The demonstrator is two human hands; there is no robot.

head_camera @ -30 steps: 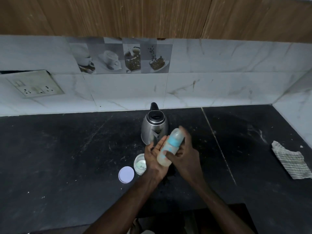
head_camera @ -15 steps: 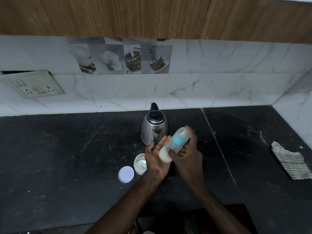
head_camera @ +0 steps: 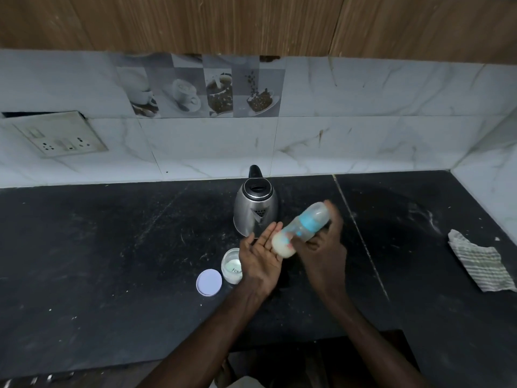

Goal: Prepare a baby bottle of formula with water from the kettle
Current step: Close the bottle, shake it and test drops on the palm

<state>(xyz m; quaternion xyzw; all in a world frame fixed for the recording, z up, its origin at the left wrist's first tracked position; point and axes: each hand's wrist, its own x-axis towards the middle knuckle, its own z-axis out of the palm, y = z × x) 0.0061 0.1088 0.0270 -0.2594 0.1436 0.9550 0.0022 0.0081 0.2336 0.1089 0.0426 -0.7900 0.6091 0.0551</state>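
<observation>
A clear baby bottle [head_camera: 300, 229] with a blue collar and cap lies tilted between my palms, cap up and to the right, milky liquid pooled at its base. My right hand [head_camera: 326, 247] wraps its upper part from the right. My left hand [head_camera: 261, 254] is flat with fingers straight, the palm pressed against the bottle's base. Just behind the hands stands the steel kettle [head_camera: 256, 210] with its black lid shut. A small open formula jar [head_camera: 231, 265] sits left of my left wrist, with its white lid [head_camera: 209, 282] lying beside it.
A striped cloth [head_camera: 479, 261] lies at the counter's right end near the side wall. The black stone counter [head_camera: 98, 247] runs to a tiled back wall with a socket plate [head_camera: 60, 135] at the left. Wooden cabinets hang above.
The bottle has tipped further over, its cap swinging up and to the right, and the right hand shifted right with it. The left palm stays against the base.
</observation>
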